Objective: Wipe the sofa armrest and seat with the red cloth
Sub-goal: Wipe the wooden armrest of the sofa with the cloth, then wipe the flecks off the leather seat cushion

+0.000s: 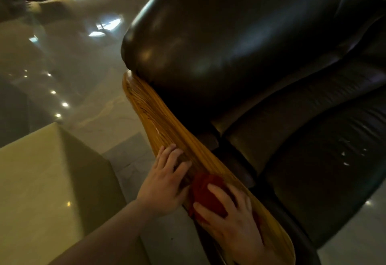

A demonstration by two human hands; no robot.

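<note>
Both hands work on the wooden armrest point(167, 127). Nearest, the right hand point(231, 218) presses the bunched red cloth point(206, 193) flat on the wood, fingers spread over it. Just beside, the left hand point(165, 183) lies open on the armrest edge. I judge the armrest step is in hand; next the cloth must slide up toward the far end, then the dark seat point(313, 160).

Dark leather sofa point(261, 45) with wooden armrest point(167, 122); right hand point(234, 221) pressing bunched red cloth point(206, 193) onto the wood, left hand point(165, 183) flat just beside it, glossy floor point(83, 66) beyond.
</note>
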